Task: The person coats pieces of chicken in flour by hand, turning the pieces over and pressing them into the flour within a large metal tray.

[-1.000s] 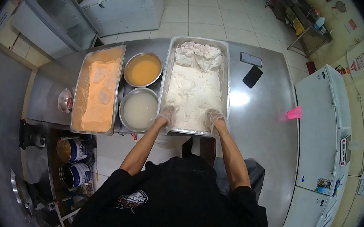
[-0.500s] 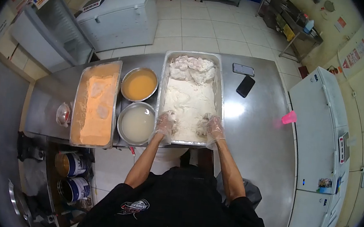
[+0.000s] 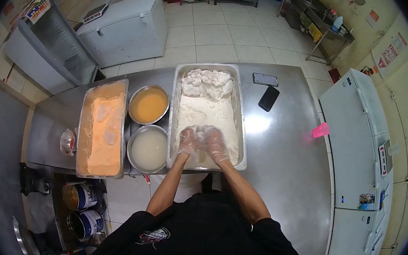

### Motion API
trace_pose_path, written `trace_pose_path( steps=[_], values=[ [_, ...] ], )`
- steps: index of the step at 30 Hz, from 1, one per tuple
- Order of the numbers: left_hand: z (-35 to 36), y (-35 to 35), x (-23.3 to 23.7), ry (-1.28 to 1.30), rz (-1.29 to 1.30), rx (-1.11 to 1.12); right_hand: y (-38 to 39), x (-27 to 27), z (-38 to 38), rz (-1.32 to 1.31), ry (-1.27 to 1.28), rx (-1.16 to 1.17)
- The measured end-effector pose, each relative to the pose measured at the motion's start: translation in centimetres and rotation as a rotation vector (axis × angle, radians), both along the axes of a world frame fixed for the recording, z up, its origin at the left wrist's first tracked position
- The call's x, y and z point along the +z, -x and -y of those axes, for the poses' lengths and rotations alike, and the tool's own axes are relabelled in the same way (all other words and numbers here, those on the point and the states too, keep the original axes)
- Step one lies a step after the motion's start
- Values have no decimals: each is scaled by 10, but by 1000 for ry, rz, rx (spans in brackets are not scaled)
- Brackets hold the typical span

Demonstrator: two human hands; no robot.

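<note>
My left hand (image 3: 189,141) and my right hand (image 3: 216,146), both in clear plastic gloves, are close together in the near half of a deep metal tray (image 3: 242,146). White flour (image 3: 222,117) covers the tray's bottom. Between and just beyond my fingers is a floury whitish lump (image 3: 206,129), partly hidden and blurred, with both hands closed on it. A heap of flour-coated pieces (image 3: 208,84) lies at the tray's far end.
Left of the tray are a bowl of orange liquid (image 3: 149,105), a bowl of cloudy liquid (image 3: 149,148) and a tray of orange powder (image 3: 105,142). Two phones (image 3: 268,98) (image 3: 265,79) and a pink cup (image 3: 320,130) lie to the right.
My hands have come together from the tray's two sides towards its middle, bringing floury material between them. The whole view has shifted slightly.
</note>
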State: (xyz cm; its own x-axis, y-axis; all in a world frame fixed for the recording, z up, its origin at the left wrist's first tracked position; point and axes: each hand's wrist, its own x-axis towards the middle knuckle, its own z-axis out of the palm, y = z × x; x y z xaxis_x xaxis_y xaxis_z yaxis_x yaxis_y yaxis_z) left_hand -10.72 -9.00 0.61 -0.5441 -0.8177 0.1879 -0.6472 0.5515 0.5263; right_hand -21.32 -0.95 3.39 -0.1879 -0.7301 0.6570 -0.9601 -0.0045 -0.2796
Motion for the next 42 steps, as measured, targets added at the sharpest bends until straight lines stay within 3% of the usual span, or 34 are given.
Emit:
trace_pose_path(
  steps=[1,2,3,4,6,8,9,11,12,13,14,15,16,19,20,21,23,24,26,27,28,30,32,33,35,36,38,39,41,42],
  values=[
    [6,-7,-5,3,-68,-55,14,-26,13,182,-47,62],
    [15,-17,-18,10,-140,-114,18,2,4,296,-104,-14],
    [16,-18,6,14,-211,-173,18,6,6,342,-40,-5],
    [6,-11,25,-405,-412,-87,17,9,9,385,26,7],
    [17,-9,-40,70,-67,-151,4,-7,14,286,-33,26],
    [27,-9,-44,-77,-124,-158,16,5,17,328,20,24],
    [25,-15,-12,-473,-345,-130,21,19,19,348,47,23],
    [26,-18,-23,-493,-332,-146,13,37,16,438,-21,40],
    [32,-19,-76,-120,-94,-195,9,14,18,485,-75,82],
    [36,-17,-84,-93,-98,-190,5,-9,20,532,-129,122],
    [39,-16,-92,-66,-102,-185,12,23,15,528,-60,93],
    [44,-13,-60,-386,-341,-117,20,43,16,521,12,69],
    [43,-11,-27,-714,-582,-38,27,33,14,334,-184,-100],
    [38,-10,-39,-216,3,-190,12,20,19,244,-154,150],
    [45,-18,-47,92,212,-341,21,9,28,358,-320,227],
    [58,-15,-41,421,413,-485,34,32,35,568,-383,182],
    [66,0,-17,-179,-94,-444,56,72,37,989,-514,85],
    [61,9,6,-484,-345,-410,56,66,41,566,-465,119],
    [57,25,37,-604,-419,-348,54,64,45,442,-460,39],
    [69,45,54,-402,-254,-332,58,66,52,369,-448,2],
    [91,71,72,-191,-101,-303,89,23,67,306,-404,-90],
    [118,104,89,195,226,-246,112,43,79,124,-125,-119],
    [143,123,75,162,53,-239,136,50,94,74,-204,-33],
    [138,126,95,92,55,-215,144,51,97,48,-237,10],
    [130,131,132,-40,62,-164,148,47,93,344,-278,56],
    [131,127,122,63,174,-257,147,42,89,496,-298,80],
    [135,109,70,269,400,-438,145,22,78,375,-318,139],
    [139,96,14,338,372,-468,140,15,70,314,-330,171],
    [121,65,-1,-22,383,-468,121,8,48,230,-559,240],
    [100,48,30,-450,414,-421,110,6,35,185,-673,273]
  ],
)
